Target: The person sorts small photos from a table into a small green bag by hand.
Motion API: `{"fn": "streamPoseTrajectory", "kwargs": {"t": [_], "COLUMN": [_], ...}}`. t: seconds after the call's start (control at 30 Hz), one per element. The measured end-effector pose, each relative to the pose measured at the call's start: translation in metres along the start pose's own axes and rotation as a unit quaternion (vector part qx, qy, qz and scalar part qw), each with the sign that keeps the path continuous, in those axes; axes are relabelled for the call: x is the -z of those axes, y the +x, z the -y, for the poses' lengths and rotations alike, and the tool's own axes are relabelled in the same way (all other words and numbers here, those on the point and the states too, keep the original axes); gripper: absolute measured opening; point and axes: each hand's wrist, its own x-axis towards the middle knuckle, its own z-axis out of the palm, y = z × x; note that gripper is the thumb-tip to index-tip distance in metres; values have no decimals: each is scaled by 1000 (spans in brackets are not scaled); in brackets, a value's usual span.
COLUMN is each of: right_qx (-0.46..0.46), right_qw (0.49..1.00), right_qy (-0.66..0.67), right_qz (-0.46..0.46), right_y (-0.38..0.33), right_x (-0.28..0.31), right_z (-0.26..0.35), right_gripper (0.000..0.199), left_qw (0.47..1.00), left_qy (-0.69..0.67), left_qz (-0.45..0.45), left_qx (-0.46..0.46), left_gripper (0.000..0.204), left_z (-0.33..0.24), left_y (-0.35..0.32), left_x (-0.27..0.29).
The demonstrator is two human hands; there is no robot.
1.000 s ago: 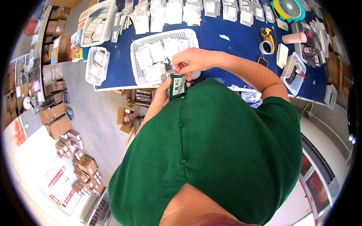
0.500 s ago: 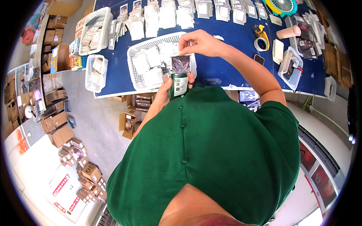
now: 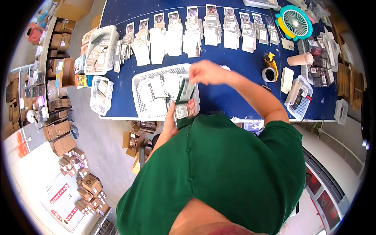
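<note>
My right hand (image 3: 209, 73) is closed in a pinch on the upper end of a flat dark green packet (image 3: 185, 94) with a pale label, held tilted over the near right part of a white basket (image 3: 136, 102). Just below, my left hand (image 3: 169, 125) wraps round another dark green packet (image 3: 181, 113) with a white label, close to my shirt. Whether it is one packet or a small stack cannot be made out. Inside the basket lie many loose pale packets (image 3: 158, 88), some partly covered by my hands and the green packet.
Rows of stacked pale packets (image 3: 174, 37) topped with picture cards run across the blue table (image 3: 235, 100). Two white baskets stand left, the smaller one (image 3: 101, 94) nearer. To the right are a fan (image 3: 295, 22), a tape dispenser (image 3: 270, 72), a pink bottle (image 3: 300, 59) and another basket (image 3: 299, 98).
My right hand now holds a green packet by its end; earlier its fingers were at the top of a purple-pictured one above my left hand. The view has shifted, showing more of the table's far side.
</note>
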Motion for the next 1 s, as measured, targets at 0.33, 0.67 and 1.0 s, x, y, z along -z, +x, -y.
{"fn": "streamPoseTrajectory", "kwargs": {"t": [0.33, 0.67, 1.0], "right_qx": [-60, 80, 166], "right_qw": [813, 967, 969], "right_qy": [-472, -181, -156], "right_qz": [-335, -161, 93], "right_y": [177, 107, -22], "right_x": [81, -2, -97], "right_z": [-187, -64, 8], "right_gripper": [48, 26, 7], "left_qw": [995, 990, 980], "left_qy": [-2, 70, 144], "left_qz": [-6, 40, 134], "left_qx": [-95, -115, -4], "left_gripper": [62, 70, 64], "left_z": [9, 4, 3], "left_y": [-20, -31, -55], "left_x": [-6, 16, 10]}}
